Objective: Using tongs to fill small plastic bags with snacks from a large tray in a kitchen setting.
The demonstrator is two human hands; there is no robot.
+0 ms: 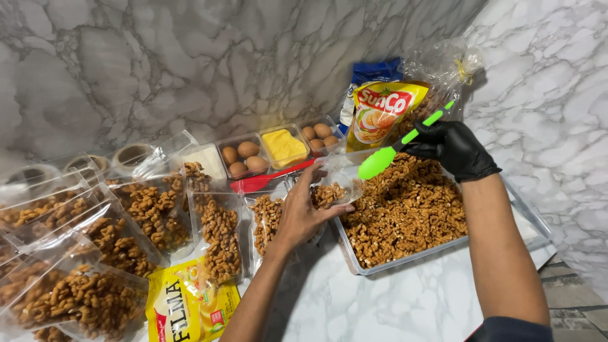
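Pretty cramped setup here. The metal tray sits right of centre, its lower right corner close to the counter's edge, where the marble counter drops off to a grey floor in the bottom right corner. The only open patch of counter is at bottom centre, between the two forearms; everything left of that is packed.

The surface is white marble with grey veins, and the walls behind and on the right have the same marble look.

The tray is heaped with brown crunchy snack pieces. The right hand, in a black glove, is clenched around green tongs, tips pointing down-left just above the pile. The bare left hand grips a clear plastic bag with its mouth held at the tray's left rim, a few pieces already inside.

The left half of the frame has filled snack bags lying overlapped all the way to the left edge. A yellow oil pouch lies flat at bottom left, and another yellow pouch stands upright at the back wall. In front of the wall sit small clear tubs holding brown eggs and a yellow block, with a red spatula lying in front of them.
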